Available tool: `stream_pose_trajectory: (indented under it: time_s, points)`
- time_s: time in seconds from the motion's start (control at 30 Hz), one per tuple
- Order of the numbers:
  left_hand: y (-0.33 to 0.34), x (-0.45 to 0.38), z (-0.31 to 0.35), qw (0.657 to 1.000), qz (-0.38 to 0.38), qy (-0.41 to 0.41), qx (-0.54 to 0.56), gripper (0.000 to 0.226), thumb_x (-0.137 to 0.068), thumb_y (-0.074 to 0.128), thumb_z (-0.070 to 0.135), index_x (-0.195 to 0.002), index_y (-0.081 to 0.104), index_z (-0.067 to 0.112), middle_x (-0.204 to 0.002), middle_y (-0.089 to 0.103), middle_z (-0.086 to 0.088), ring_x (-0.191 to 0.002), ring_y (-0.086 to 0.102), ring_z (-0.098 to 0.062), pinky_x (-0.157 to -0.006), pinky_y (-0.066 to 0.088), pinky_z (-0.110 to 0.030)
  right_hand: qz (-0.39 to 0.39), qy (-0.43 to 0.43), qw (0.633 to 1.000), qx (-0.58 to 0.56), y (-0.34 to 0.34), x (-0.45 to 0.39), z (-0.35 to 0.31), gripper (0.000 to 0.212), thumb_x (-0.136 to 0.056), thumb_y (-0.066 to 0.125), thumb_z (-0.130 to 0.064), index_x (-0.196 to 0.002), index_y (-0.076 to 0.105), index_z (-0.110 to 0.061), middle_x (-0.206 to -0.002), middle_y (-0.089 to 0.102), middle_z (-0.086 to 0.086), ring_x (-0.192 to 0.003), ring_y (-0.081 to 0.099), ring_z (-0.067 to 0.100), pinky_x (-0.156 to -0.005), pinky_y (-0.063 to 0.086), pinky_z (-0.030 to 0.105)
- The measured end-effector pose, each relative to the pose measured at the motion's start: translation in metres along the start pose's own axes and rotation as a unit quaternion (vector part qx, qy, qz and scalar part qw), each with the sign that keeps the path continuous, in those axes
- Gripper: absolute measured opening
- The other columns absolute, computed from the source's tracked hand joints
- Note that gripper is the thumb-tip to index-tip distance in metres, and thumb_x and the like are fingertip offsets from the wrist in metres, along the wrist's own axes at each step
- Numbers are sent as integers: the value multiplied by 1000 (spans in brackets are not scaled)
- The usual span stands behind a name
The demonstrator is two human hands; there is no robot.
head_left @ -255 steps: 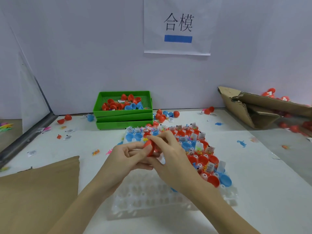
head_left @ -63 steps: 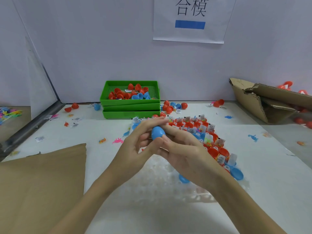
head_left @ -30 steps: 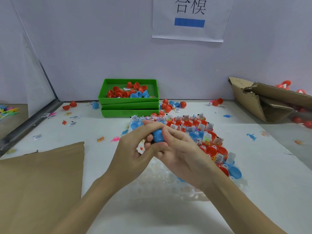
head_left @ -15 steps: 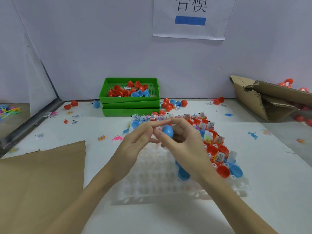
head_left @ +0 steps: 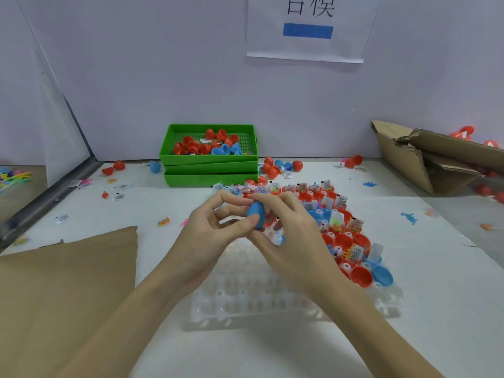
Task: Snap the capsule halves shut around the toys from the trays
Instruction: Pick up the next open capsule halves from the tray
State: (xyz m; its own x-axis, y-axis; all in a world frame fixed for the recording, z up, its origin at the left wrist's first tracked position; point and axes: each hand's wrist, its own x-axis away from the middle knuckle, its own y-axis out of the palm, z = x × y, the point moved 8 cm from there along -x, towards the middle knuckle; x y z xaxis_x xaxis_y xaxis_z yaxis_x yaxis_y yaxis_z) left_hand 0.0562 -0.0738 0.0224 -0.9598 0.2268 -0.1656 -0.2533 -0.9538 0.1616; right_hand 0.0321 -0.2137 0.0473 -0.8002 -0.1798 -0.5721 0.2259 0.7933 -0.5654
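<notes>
The left hand point(head_left: 210, 227) and right hand point(head_left: 289, 230) pinch the blue egg-shaped plastic capsule point(head_left: 255, 214) between them above the clear moulded plastic tray point(head_left: 272, 301) on the white worktop point(head_left: 422, 309), apparently squeezing its 2 halves shut.

Two bare hands meet above a clear plastic tray point(head_left: 245, 301) on a white table point(head_left: 436, 309). The left hand point(head_left: 207, 236) and right hand point(head_left: 289, 236) pinch a blue egg-shaped capsule point(head_left: 256, 212) between fingertips and thumbs. Just beyond the fingers, red and blue capsule halves point(head_left: 351, 241) hold small toys. Farther back stand stacked green trays point(head_left: 210, 170).
</notes>
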Motion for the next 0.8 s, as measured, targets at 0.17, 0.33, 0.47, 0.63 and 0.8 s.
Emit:
stream_pose_trajectory:
  time_s: [0.17, 0.33, 0.47, 0.63, 0.8]
  points:
    - [-2, -1, 6, 999, 12, 19, 24, 35, -71, 89, 26, -102, 75, 19, -108, 76, -14, -102, 75, -37, -86, 62, -36, 39, -57, 997, 37, -4, -1, -10, 50, -91, 78, -16, -138, 61, -17, -118, 59, 0, -100, 58, 9, -92, 49, 16]
    - [1, -1, 3, 998, 15, -1, 53, 27, -81, 82, 17, -107, 76, 12, -114, 75, -20, -104, 74, -40, -90, 62, -40, 75, -61, 994, 59, -8, 1, -11, 47, -90, 78, -20, -135, 63, -14, -123, 56, 4, -106, 56, 10, -95, 49, 16]
    - [4, 0, 1, 996, 6, -23, 92, 14, -85, 80, 22, -97, 79, 16, -109, 76, -22, -99, 77, -35, -86, 62, -34, 56, -60, 994, 78, -6, 1, -13, 43, -95, 72, -22, -135, 63, -8, -126, 64, 6, -111, 59, 15, -98, 50, 21]
    - [2, 0, -4, 996, 9, -35, 81, 15, -86, 78, 29, -93, 78, 16, -103, 76, -22, -90, 77, -28, -88, 61, -34, -7, -36, 998, 57, 1, 0, -7, 37, -100, 66, -21, -134, 61, -5, -108, 70, 4, -93, 64, 23, -84, 56, 38]
    - [5, 0, -6, 999, 20, -19, 42, 25, -80, 86, 34, -94, 76, 16, -99, 76, -21, -91, 76, -31, -85, 61, -35, -5, -64, 996, 67, 0, 3, -11, 40, -96, 70, -15, -133, 62, -3, -115, 70, 9, -104, 65, 28, -94, 57, 41]
